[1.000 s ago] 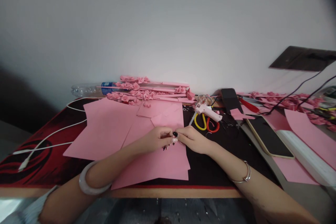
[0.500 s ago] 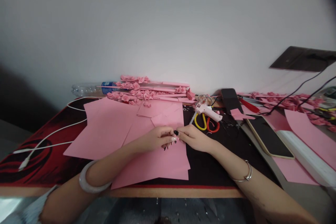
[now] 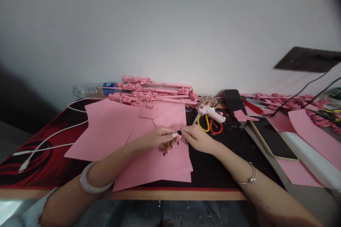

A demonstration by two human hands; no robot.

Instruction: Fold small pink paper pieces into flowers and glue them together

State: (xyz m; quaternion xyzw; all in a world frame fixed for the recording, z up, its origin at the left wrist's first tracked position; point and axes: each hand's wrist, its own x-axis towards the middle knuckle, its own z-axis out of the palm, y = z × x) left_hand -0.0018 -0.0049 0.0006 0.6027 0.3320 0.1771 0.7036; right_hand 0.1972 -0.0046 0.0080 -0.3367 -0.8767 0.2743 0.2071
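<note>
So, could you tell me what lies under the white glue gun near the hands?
Under the glue gun lie scissors with one yellow and one red handle loop, on the dark mat. Their blades are covered by the gun, so they cannot be seen.

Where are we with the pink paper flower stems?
Done: finished pink paper flower stems lie piled by the wall. In hand: the left hand and right hand pinch a small pink paper piece together. Left: several flat pink paper sheets lie unfolded on the black and red desk mat.
</note>
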